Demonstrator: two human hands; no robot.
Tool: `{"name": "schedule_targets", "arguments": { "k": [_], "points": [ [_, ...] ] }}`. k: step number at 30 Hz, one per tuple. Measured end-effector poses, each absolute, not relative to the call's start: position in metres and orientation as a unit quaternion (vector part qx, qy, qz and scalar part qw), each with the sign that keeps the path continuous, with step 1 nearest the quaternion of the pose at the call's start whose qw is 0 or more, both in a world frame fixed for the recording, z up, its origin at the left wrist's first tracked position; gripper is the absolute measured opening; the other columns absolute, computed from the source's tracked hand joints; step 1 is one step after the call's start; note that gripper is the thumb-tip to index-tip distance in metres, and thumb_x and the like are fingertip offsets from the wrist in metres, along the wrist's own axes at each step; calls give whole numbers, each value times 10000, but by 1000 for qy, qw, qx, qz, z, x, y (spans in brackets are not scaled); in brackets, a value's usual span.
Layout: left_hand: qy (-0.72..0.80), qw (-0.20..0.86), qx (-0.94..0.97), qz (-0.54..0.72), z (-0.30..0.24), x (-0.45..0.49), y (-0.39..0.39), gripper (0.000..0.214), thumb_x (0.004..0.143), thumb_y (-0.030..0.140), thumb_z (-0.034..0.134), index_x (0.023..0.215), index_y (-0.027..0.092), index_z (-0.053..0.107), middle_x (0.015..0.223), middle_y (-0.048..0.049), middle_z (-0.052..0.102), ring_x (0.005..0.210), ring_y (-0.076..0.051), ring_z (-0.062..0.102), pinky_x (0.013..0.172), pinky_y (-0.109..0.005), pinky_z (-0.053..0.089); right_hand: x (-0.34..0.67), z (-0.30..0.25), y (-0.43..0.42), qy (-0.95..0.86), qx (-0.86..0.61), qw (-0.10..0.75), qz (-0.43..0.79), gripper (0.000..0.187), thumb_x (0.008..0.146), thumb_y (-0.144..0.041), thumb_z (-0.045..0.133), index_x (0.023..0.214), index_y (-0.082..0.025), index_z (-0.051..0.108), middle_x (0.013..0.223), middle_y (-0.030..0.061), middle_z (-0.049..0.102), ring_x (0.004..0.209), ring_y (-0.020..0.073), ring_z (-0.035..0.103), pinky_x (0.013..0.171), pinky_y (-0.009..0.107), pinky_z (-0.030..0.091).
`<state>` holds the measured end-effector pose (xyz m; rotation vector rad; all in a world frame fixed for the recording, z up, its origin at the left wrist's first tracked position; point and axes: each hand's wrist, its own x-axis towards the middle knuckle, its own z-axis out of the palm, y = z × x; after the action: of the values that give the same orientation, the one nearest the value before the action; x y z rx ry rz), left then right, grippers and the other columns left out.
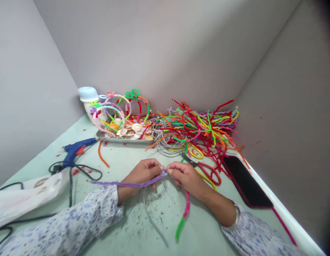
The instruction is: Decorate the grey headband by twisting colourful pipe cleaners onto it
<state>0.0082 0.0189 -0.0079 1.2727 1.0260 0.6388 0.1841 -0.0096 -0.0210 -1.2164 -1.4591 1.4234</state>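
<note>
As both hands meet low over the bench (202, 231), the left grip (145, 174) is pinched closed, thumb against fingers, on a purple fuzzy stem (135, 184). The stem's long tail runs back across that wrist. Just beside it, the right grip (184, 175) is closed too, its fingertips at the end of the same stem. Beneath the right grip hangs a fuzzy length (186, 209), pink turning green, and a thin grey strip (155, 224) curves down below the left; I can't tell whether the two join behind the fingers.

Beyond the grips lie a metal tray (127, 140) of shells and bright hoops, and a tangled heap of colored stems (197, 124). Red-handled scissors (193, 162) lie near the right grip, a phone (246, 181) farther right. A blue glue gun (72, 154) rests well left of the left grip.
</note>
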Motion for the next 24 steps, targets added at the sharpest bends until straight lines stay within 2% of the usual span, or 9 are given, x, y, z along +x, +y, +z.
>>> {"name": "schedule_targets", "arguments": {
  "k": [5, 8, 18, 24],
  "points": [
    [447, 640, 560, 279, -12, 7, 20, 275, 735, 400, 638, 700, 148, 535, 491, 65, 463, 375, -60, 405, 365, -192, 418, 183, -21, -9, -563, -477, 378, 559, 184, 814, -338, 557, 819, -166, 622, 465, -82, 401, 415, 74, 311, 415, 205, 244],
    [437, 636, 572, 279, -15, 6, 21, 274, 756, 408, 620, 714, 156, 522, 467, 74, 449, 370, -55, 382, 362, -168, 367, 183, -20, -9, -565, -479, 373, 559, 197, 813, -347, 559, 809, -159, 617, 466, -80, 402, 418, 74, 315, 422, 206, 250],
    [440, 512, 680, 287, -15, 4, 17, 262, 806, 429, 553, 767, 171, 528, 580, 63, 469, 411, -68, 441, 382, -177, 351, 184, -21, -7, -558, -475, 373, 569, 195, 817, -342, 553, 821, -157, 615, 467, -79, 411, 411, 72, 310, 418, 208, 238],
    [419, 560, 653, 289, -16, 3, 18, 251, 795, 417, 570, 782, 171, 521, 588, 67, 450, 434, -71, 436, 413, -187, 387, 184, -21, -7, -561, -476, 374, 564, 204, 822, -341, 548, 848, -154, 624, 467, -78, 416, 406, 74, 316, 416, 208, 249]
  ]
}}
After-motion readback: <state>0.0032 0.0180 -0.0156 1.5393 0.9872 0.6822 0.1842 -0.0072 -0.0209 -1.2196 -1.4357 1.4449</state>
